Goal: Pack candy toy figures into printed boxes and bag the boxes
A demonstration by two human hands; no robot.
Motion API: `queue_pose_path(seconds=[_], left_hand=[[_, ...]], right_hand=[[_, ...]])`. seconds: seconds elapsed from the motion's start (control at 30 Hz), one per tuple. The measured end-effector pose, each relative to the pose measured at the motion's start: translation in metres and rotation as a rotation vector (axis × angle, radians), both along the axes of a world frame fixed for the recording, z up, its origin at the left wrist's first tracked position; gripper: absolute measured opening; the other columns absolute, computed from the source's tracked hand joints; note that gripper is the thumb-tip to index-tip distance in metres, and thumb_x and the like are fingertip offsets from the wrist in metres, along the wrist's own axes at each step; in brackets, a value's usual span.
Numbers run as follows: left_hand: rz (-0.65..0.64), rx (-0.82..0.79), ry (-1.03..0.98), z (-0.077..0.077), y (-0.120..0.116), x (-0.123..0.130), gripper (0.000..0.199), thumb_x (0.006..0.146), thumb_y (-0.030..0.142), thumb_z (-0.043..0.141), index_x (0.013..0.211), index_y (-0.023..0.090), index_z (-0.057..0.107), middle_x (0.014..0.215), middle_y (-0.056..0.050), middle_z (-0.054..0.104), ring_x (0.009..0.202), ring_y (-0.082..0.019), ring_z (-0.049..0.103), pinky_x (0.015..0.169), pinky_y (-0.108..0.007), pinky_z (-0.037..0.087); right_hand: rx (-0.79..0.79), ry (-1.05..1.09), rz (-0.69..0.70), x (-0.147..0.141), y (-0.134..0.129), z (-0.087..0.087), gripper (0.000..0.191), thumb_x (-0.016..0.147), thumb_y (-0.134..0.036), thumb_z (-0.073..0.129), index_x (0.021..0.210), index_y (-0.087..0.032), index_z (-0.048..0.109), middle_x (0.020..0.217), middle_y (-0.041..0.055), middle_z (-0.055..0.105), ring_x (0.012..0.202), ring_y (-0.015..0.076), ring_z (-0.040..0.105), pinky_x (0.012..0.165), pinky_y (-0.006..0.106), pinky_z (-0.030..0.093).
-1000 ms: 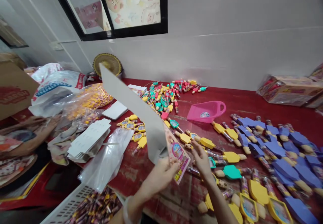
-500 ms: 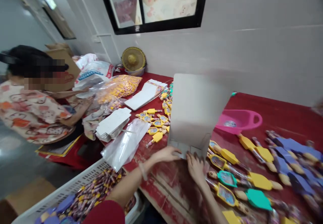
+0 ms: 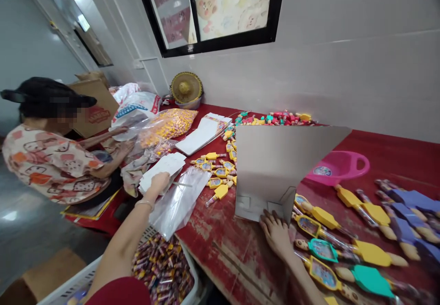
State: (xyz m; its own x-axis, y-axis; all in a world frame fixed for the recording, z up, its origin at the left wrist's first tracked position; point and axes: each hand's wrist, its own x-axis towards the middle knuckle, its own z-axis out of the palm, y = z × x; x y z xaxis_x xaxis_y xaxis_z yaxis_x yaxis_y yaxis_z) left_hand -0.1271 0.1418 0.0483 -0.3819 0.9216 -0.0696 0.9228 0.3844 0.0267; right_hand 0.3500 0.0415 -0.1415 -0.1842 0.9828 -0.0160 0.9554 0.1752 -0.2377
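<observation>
Touching the lower edge of a folded grey card (image 3: pixel 264 172) standing on the red table (image 3: pixel 220 236), the right hand (image 3: pixel 275 235) lies open, unclamped; the open left hand (image 3: pixel 158 183) rests on stacked white cards (image 3: pixel 171 163), beside a clear plastic bag (image 3: pixel 178 204).

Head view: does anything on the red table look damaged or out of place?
The red table top is worn: paint is scraped away in pale patches near its front edge, by the right hand.

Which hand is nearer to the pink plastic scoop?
The right hand, lower left of the pink plastic scoop; the left hand is much farther left, on white cards.
</observation>
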Motion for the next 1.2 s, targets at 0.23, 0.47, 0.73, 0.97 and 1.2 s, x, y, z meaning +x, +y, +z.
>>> queue_pose_path(seconds=[0.23,0.47,0.73,0.97,1.2], left_hand=[[0.172,0.575,-0.103,0.036,-0.067,0.051,0.040,0.099,0.034,0.036,0.122,0.017,0.065,0.106,-0.016,0.074,0.099,-0.032,0.069,0.083,-0.038,0.049],[0.033,0.722,-0.746,-0.023,-0.163,0.187,0.049,0.096,0.049,0.041,0.130,0.018,0.059,0.128,-0.015,0.068,0.120,-0.028,0.064,0.102,-0.041,0.051],[-0.299,0.176,-1.359,-0.021,-0.154,0.303,0.077,0.076,0.062,0.075,0.132,0.013,0.057,0.129,-0.020,0.067,0.119,-0.033,0.065,0.100,-0.043,0.053],[-0.516,-0.186,-1.723,-0.001,-0.139,0.305,0.059,0.086,0.062,0.065,0.119,0.013,0.069,0.114,-0.014,0.074,0.098,-0.027,0.070,0.089,-0.036,0.056],[-0.527,-0.152,-1.532,-0.012,-0.150,0.312,0.071,0.094,0.070,0.044,0.115,0.008,0.072,0.112,-0.016,0.075,0.099,-0.029,0.069,0.085,-0.035,0.056]], right_hand=[[-0.064,0.215,-0.029,-0.001,0.001,0.021,0.041,0.098,-0.033,0.045,0.125,-0.017,0.071,0.148,0.0117,0.055,0.146,0.0369,0.038,0.117,0.058,0.031],[-0.098,1.026,-0.099,-0.031,-0.068,0.111,0.055,0.096,-0.049,0.056,0.144,-0.021,0.056,0.148,0.0126,0.056,0.138,0.0288,0.050,0.118,0.049,0.037],[0.008,1.826,-0.656,-0.041,-0.093,0.187,0.085,0.073,-0.055,0.085,0.144,-0.022,0.054,0.131,0.0132,0.068,0.120,0.0323,0.065,0.100,0.045,0.056],[-0.134,1.984,-0.540,-0.031,-0.090,0.186,0.074,0.070,-0.051,0.089,0.132,-0.018,0.065,0.119,0.0153,0.073,0.109,0.0359,0.070,0.094,0.051,0.058],[-0.120,1.921,-0.501,-0.028,-0.078,0.178,0.067,0.073,-0.050,0.085,0.127,-0.017,0.064,0.122,0.0147,0.072,0.111,0.0333,0.069,0.098,0.048,0.055]])
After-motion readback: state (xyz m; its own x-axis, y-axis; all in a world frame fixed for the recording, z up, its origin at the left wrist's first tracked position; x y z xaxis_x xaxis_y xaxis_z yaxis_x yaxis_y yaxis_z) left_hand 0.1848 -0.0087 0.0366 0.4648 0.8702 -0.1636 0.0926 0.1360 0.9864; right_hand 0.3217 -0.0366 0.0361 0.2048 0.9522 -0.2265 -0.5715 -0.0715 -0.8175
